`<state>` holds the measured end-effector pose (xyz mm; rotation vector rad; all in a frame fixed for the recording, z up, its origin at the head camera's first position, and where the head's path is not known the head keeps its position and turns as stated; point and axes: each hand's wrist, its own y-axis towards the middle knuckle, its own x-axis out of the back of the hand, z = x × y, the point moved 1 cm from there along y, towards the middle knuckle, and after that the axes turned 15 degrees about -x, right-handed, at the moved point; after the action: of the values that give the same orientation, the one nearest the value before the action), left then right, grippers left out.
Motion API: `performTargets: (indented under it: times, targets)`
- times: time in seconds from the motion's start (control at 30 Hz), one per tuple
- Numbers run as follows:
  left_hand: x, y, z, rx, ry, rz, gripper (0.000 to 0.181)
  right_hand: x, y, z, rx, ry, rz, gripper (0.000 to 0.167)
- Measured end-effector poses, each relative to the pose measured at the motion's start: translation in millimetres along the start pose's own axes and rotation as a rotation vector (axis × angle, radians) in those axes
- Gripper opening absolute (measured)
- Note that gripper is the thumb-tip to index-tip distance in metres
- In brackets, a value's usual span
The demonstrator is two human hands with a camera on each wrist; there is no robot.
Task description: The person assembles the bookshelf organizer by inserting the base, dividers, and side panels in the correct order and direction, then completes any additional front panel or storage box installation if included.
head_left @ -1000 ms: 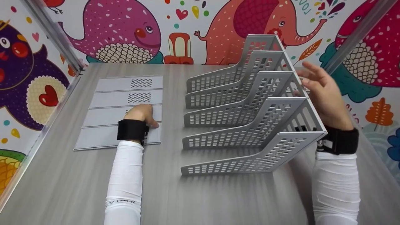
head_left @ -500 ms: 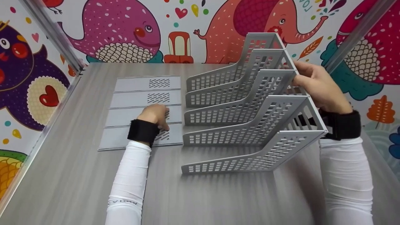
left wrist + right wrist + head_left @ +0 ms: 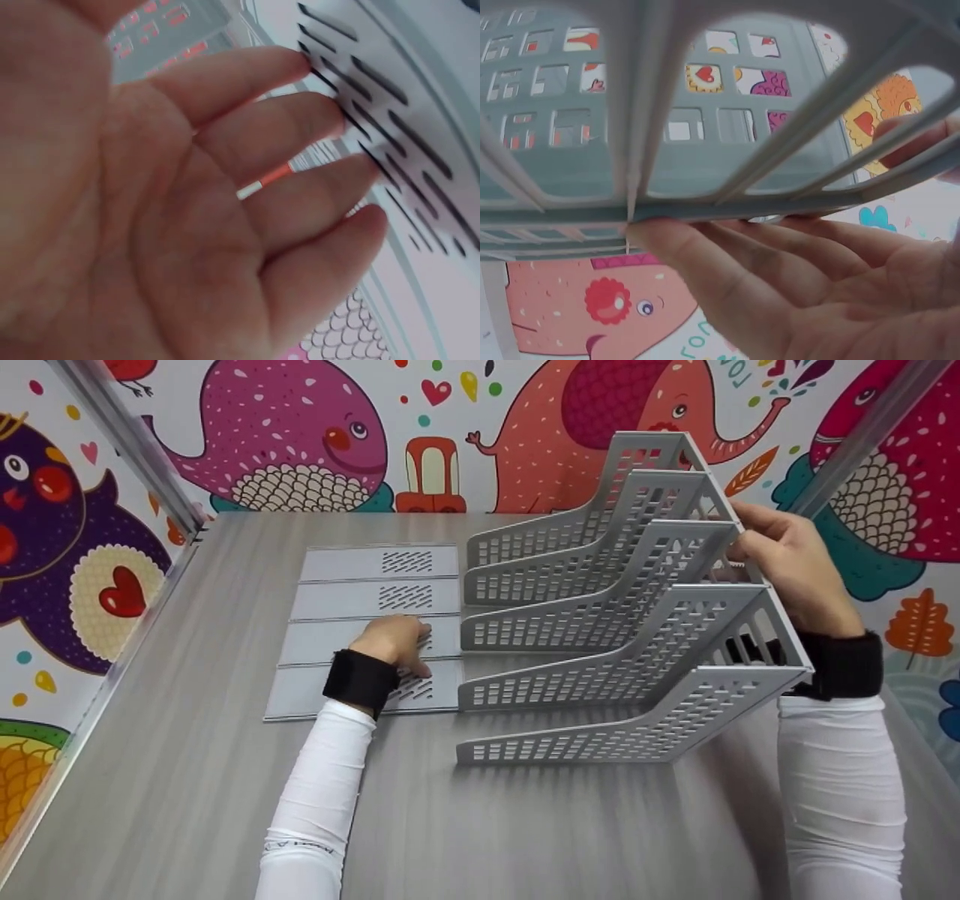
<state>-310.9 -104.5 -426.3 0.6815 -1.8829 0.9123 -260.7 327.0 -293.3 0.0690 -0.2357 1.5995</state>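
Note:
A grey perforated file rack (image 3: 555, 634) with several upright dividers stands on the table, its tall back to the right. My right hand (image 3: 802, 566) holds the edge of that back. In the right wrist view, fingers (image 3: 735, 277) lie along the outer side of the edge and the thumb (image 3: 915, 142) is across it. Left of the rack lies a flat grey sectioned panel (image 3: 330, 641) with slotted patches. My left hand (image 3: 394, 641) rests on it; in the left wrist view the slightly bent fingertips (image 3: 330, 112) touch its slotted face (image 3: 390, 127). Panel and rack ends nearly meet; contact cannot be told.
The grey wood-grain table (image 3: 187, 780) carries both things. A wall with cartoon animals (image 3: 292, 427) stands behind, and metal posts (image 3: 135, 450) rise at the left and right corners.
The flat panel has slid right under my left hand, up to the rack. My right hand has taken hold of the rack's back. The rack has shifted slightly right.

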Motion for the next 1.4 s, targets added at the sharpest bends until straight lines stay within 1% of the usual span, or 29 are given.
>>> performTargets:
  times: [0.07, 0.23, 0.33, 0.43, 0.57, 0.63, 0.7, 0.77, 0.8, 1.0, 1.07, 1.13, 1.2, 1.27, 1.3, 1.4]
  targets:
    - [-1.6, 3.0, -3.6, -0.018, 0.018, 0.008, 0.079, 2.8, -0.5, -0.2, 0.008, 0.028, 0.012, 0.052]
    - [-5.3, 7.7, -13.6, -0.044, 0.019, 0.017, 0.082, 10.1, -0.8, -1.2, 0.017, 0.103, 0.027, 0.053]
    - [-7.0, 9.3, -20.6, -0.062, 0.031, 0.031, 0.085, 14.4, 1.2, -1.6, 0.02, 0.12, 0.023, 0.051]
    - [-9.2, 10.9, -28.0, -0.082, 0.046, 0.044, 0.087, 19.2, 4.7, -2.3, 0.021, 0.091, 0.003, 0.051]
    - [-11.9, 13.9, -36.7, -0.112, 0.095, 0.06, 0.088, 27.5, 9.1, -3.0, 0.005, 0.033, -0.035, 0.053]
    - [-13.1, 15.4, -40.2, -0.118, 0.114, 0.07, 0.087, 31.9, 10.5, -3.2, 0.0, -0.011, -0.057, 0.054]
    - [-13.7, 16.3, -43.4, -0.12, 0.126, 0.078, 0.087, 35.5, 11.7, -3.0, -0.006, -0.02, -0.065, 0.054]
    - [-14.4, 16.9, -46.5, -0.126, 0.128, 0.086, 0.087, 38.0, 12.4, -3.1, -0.001, -0.05, -0.077, 0.054]
    - [-14.9, 17.2, -48.0, -0.135, 0.135, 0.089, 0.087, 38.8, 12.7, -3.0, 0.002, -0.055, -0.077, 0.054]
    - [-19.7, 18.2, -54.9, -0.201, 0.134, 0.097, 0.083, 42.3, 16.0, -3.6, 0.006, 0.001, -0.031, 0.056]
    - [-20.9, 18.1, -56.4, -0.212, 0.128, 0.094, 0.082, 44.4, 18.6, -3.5, -0.008, -0.019, -0.038, 0.056]
    - [-21.9, 17.8, -57.2, -0.222, 0.121, 0.091, 0.08, 46.6, 21.7, -3.6, -0.026, -0.075, -0.061, 0.055]
    - [-21.8, 17.6, -57.5, -0.223, 0.114, 0.097, 0.081, 49.4, 25.0, -4.0, -0.041, -0.099, -0.066, 0.055]
    - [-21.6, 17.5, -57.3, -0.217, 0.104, 0.107, 0.082, 52.4, 27.5, -4.8, -0.047, -0.103, -0.046, 0.054]
    - [-21.1, 17.6, -57.1, -0.211, 0.099, 0.113, 0.083, 53.8, 28.6, -5.5, -0.052, -0.09, -0.023, 0.054]
    - [-19.9, 17.7, -56.5, -0.191, 0.08, 0.131, 0.088, 58.5, 28.8, -7.1, -0.067, -0.01, 0.05, 0.058]
